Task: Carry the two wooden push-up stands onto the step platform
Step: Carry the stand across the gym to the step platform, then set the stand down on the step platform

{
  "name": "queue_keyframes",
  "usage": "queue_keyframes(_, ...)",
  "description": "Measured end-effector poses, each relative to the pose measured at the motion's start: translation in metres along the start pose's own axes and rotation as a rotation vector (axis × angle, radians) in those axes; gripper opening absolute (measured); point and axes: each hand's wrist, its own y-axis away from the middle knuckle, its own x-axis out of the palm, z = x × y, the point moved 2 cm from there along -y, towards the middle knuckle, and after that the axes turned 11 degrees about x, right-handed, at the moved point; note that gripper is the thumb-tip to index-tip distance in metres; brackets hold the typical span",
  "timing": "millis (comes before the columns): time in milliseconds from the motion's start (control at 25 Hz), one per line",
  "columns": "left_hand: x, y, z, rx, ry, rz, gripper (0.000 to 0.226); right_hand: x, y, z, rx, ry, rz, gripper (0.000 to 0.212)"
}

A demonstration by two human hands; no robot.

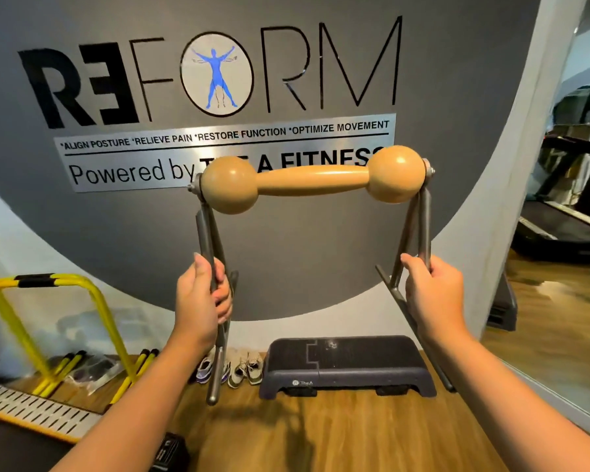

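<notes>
Room: gym corner, grey wall (321,267) with large "REFORM" lettering, wood floor (321,434); treadmill at far right.
Yellow hurdle frame (48,284): count 1, standing at left beside the wall, well apart from the task items.
Step platform (346,364): count 1, dark, on the floor against the wall, top bare; judged the drop-off target.
Push-up stand (312,180): count 1 in view; a second stand cannot be seen. Held up in the air, wooden bar level, metal legs hanging down, above and nearer than the platform.
Shoes (232,367): about 3–4 visible, lined up just left of the platform.
Left hand (201,298): fingers wrapped round the left leg.
Right hand (430,294): fingers curled round the right leg.
Why two-handed: judged to keep the bar level and the splayed feet clear while carrying.
</notes>
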Motion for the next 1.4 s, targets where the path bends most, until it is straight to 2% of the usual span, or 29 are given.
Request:
queue_keyframes(320, -0.017, -0.133, 0.129, -0.055, 0.062, 0.069, 0.054, 0.103, -0.103, -0.059, 0.034, 0.028, -0.106, 0.032)
queue_keyframes(600, -0.023, -0.186, 0.226, -0.086, -0.109, 0.060, 0.050, 0.165, -0.171, -0.131, 0.061, 0.094, -0.170, 0.039)
queue_keyframes(800, -0.032, -0.222, 0.318, -0.147, -0.182, 0.112, 0.037, 0.210, -0.221, -0.219, 0.134, 0.084, -0.177, 0.034)
queue_keyframes(920, -0.038, -0.242, 0.369, -0.111, -0.230, 0.156, 0.039, 0.239, -0.260, -0.266, 0.190, 0.087, -0.140, 0.033)
queue_keyframes(1000, -0.028, -0.254, 0.413, -0.159, -0.313, 0.166, 0.043, 0.251, -0.294, -0.300, 0.223, 0.094, -0.139, 0.037)
queue_keyframes(1080, -0.013, -0.262, 0.454, -0.327, -0.274, 0.059, 0.039, 0.261, -0.326, -0.338, 0.271, 0.105, -0.131, 0.037)
queue_keyframes(1160, 0.001, -0.265, 0.496, -0.454, 0.005, -0.125, 0.030, 0.270, -0.358, -0.374, 0.284, 0.127, -0.114, 0.034)
queue_keyframes(1280, 0.011, -0.275, 0.554, -0.586, 0.246, -0.305, 0.024, 0.282, -0.396, -0.423, 0.303, 0.155, -0.104, 0.032)
queue_keyframes(1400, 0.017, -0.294, 0.619, -0.644, 0.363, -0.383, 0.038, 0.298, -0.423, -0.489, 0.364, 0.124, -0.138, 0.033)
